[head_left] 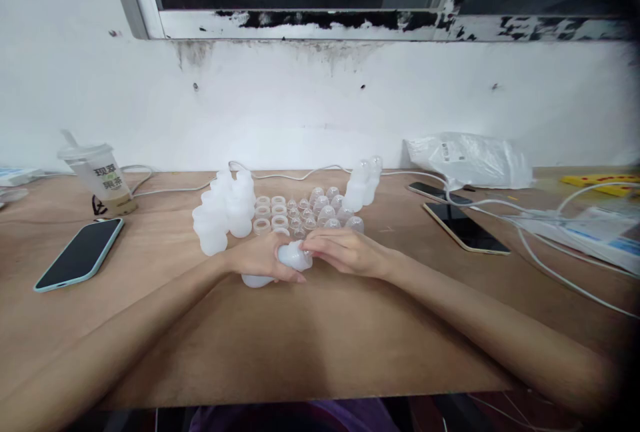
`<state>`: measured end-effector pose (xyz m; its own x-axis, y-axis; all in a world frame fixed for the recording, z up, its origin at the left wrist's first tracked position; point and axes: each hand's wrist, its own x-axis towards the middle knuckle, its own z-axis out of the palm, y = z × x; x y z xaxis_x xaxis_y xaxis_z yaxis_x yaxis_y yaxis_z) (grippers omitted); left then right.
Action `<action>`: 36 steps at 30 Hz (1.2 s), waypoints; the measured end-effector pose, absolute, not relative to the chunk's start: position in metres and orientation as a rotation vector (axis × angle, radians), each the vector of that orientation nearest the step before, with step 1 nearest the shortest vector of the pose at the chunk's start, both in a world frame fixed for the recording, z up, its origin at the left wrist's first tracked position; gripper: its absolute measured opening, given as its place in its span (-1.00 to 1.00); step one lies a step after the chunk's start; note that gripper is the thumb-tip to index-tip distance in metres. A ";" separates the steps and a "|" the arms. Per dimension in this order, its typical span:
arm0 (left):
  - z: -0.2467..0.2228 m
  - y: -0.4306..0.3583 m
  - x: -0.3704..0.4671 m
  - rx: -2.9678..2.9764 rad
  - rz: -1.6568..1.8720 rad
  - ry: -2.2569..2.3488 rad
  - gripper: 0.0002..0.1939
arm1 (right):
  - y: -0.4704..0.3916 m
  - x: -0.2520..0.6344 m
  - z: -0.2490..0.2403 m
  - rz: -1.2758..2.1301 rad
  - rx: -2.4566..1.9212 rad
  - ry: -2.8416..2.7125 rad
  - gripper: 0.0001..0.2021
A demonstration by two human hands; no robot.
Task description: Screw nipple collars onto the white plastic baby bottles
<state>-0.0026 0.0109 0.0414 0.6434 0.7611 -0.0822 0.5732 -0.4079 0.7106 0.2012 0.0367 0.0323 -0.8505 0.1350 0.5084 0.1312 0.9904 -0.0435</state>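
Observation:
My left hand (263, 252) is wrapped around a small milky-white baby bottle (291, 257), which lies tilted on its side just above the table. The fingers of my right hand (350, 251) are pinched together at the bottle's right end, where a clear part seems to show; the fingertips partly hide it. Another white bottle body (257, 280) rests beneath my left hand. Beyond the hands stand white screw rings (263, 212), clear teats (296, 224) and clear domed caps (325, 213) in rows. To their left is a cluster of white bottle bodies (240, 202).
Finished-looking capped bottles (361, 185) stand behind the caps at right. A drink cup (100, 179) and a phone (80, 255) are at left. On the right lie another phone (465, 227), a plastic bag (473, 160) and white cables (540, 255).

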 end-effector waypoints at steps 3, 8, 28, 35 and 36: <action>0.039 0.014 -0.005 1.993 0.285 1.009 -0.63 | 0.037 0.199 0.032 0.176 -0.338 -2.563 -0.77; 0.036 0.012 0.002 2.275 0.515 1.193 -0.64 | 0.026 0.187 0.028 0.709 -0.798 -2.424 -0.66; 0.034 0.001 -0.033 2.719 1.157 1.355 -0.68 | 0.037 0.200 0.000 -0.187 -0.331 -2.774 -0.66; 0.020 0.017 -0.050 3.217 1.153 1.594 -0.83 | 0.034 0.194 -0.007 -0.119 -0.499 -2.730 -0.58; 0.018 0.019 -0.051 3.265 1.146 1.632 -0.85 | 0.033 0.194 -0.006 -0.127 -0.524 -2.737 -0.58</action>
<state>-0.0512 0.0189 0.0180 0.5176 0.4568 0.7235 0.8356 -0.4519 -0.3124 0.1941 0.0333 -0.0061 -0.8701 0.3417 0.3551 0.3732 0.9275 0.0221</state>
